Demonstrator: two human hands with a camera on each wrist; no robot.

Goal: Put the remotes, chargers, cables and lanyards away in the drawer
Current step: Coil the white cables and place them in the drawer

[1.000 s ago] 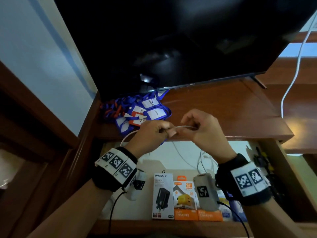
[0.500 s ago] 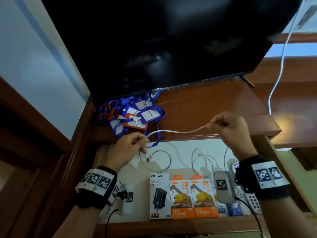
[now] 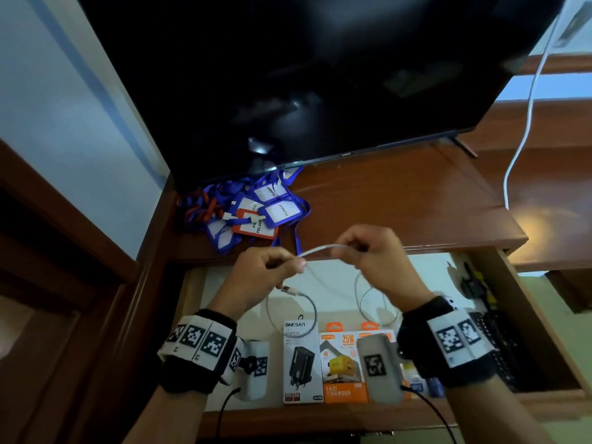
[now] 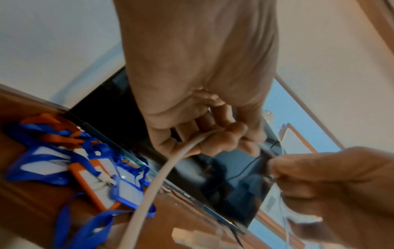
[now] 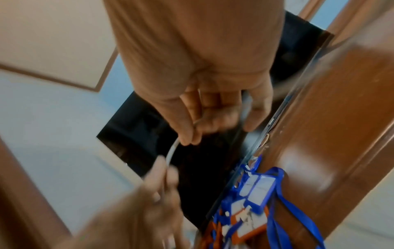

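Note:
Both hands hold one white cable [image 3: 317,250] in the air above the open drawer [image 3: 230,415]. My left hand [image 3: 272,267] pinches it [image 4: 170,166] with loops hanging below [image 3: 291,312]. My right hand [image 3: 358,248] pinches the cable [image 5: 172,150] a short span to the right, and a second loop hangs beneath that hand [image 3: 374,302]. A pile of blue and orange lanyards with badge holders [image 3: 250,213] lies on the wooden top at the left, under the TV. Charger boxes [image 3: 323,363] stand along the drawer's front.
A large black TV [image 3: 320,75] stands on the wooden cabinet top [image 3: 400,200]. Another white cable [image 3: 525,123] hangs down at the right. Dark objects [image 3: 499,341] lie in the drawer's right end. A wall and wooden frame close off the left.
My hands, which were spread apart with the cable stretched between them, have come together again. The loops under my left hand have grown.

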